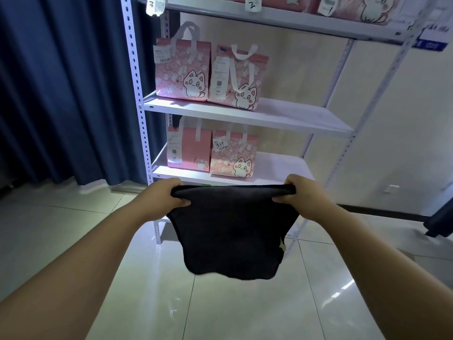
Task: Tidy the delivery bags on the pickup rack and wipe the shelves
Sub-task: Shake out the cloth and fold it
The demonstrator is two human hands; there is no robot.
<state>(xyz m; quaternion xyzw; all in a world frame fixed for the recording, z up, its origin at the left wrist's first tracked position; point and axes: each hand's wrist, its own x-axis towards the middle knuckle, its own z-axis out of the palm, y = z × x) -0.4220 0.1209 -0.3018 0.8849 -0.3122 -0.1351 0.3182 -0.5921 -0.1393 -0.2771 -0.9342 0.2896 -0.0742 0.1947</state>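
Observation:
A black cloth hangs spread in front of the white pickup rack. My left hand grips its top left corner and my right hand grips the top right corner, stretching the upper edge between them. Two pink cat-print delivery bags stand on the left of the middle shelf. Two more pink bags stand on the left of the lower shelf. The cloth hides the rack's bottom part.
More pink bags with numbered tags sit on the top shelf. A dark blue curtain hangs left of the rack. A beige wall is behind and to the right. The floor is glossy pale tile.

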